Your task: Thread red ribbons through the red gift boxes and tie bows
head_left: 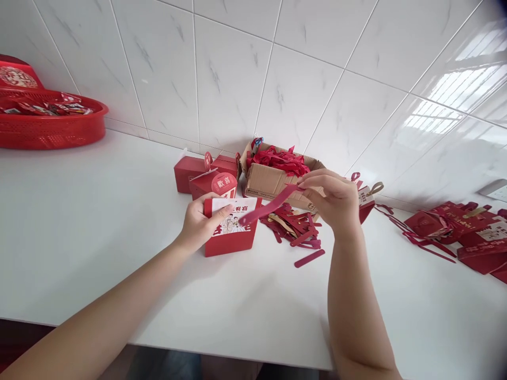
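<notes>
My left hand (204, 219) grips a red gift box (229, 245) by its upper left side, thumb across the white printed flap. Between the thumb and fingertips of my right hand (330, 195) is one end of a dark pink strap (277, 203). The strap slants down to the left, and its other end lies in front of the box's printed flap; I cannot tell whether it touches. Below the right hand, a pile of red, pink and gold straps (297, 227) covers part of the table. One loose strap (309, 258) lies in front of the pile.
Behind the pile stands a cardboard box (269, 179) of red ribbons (281, 160) against the tiled wall. More red gift boxes (188, 173) stand left of it. A red basket (51, 129) of wrapped packets is far left. Red bags (479, 237) lie on the white table's (119, 211) right.
</notes>
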`<action>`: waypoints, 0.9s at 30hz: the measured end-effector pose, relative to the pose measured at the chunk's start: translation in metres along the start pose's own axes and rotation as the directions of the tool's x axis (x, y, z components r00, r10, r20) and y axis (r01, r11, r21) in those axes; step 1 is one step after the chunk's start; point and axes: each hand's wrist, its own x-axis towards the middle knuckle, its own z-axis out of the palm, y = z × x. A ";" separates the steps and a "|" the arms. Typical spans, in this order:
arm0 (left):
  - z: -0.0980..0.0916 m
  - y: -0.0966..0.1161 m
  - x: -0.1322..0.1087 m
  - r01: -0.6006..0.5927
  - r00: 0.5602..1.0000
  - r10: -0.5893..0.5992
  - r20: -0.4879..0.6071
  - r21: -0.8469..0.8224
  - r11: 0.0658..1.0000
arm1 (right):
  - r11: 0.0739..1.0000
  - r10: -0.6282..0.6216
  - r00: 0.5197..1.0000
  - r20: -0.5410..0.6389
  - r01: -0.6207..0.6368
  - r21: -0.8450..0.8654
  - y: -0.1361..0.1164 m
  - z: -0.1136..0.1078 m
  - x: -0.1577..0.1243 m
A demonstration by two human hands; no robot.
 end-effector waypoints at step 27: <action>-0.001 -0.004 0.001 -0.012 0.999 0.013 0.036 -0.035 0.999 | 0.991 -0.134 0.982 0.133 0.133 0.015 -0.046 0.009 -0.003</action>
